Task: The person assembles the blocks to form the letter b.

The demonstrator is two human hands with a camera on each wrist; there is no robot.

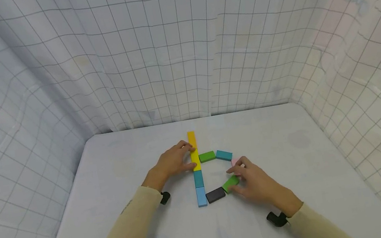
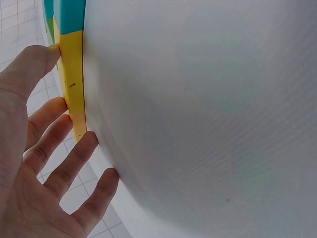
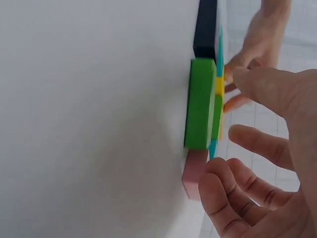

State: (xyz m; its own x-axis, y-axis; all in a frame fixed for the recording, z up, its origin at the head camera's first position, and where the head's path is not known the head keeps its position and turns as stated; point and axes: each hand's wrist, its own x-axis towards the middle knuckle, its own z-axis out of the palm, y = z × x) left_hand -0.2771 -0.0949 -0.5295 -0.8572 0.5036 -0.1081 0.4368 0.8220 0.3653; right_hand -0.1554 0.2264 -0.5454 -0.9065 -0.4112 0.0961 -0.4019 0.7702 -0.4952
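Observation:
Small coloured blocks lie in a pattern on the white table. Its straight column runs from a yellow stretch [image 1: 191,136] through a teal block [image 1: 198,179] to a light blue block [image 1: 201,196]. Curving off to the right are a green block [image 1: 207,156], a blue block [image 1: 224,155], a pink block [image 1: 235,162], a second green block [image 1: 229,185] and a black block [image 1: 215,195]. My left hand [image 1: 172,162] touches the yellow part with thumb and fingertips, fingers spread. Around the lower green and pink blocks hovers my right hand [image 1: 256,181], fingers loosely bent, gripping neither.
The white tabletop [image 1: 125,154] extends around the pattern on all sides. Grid-patterned white curtains [image 1: 180,54] hang behind the table and along both sides. A dark wrist-worn device [image 1: 277,219] sits at the right wrist, and another [image 1: 165,198] at the left.

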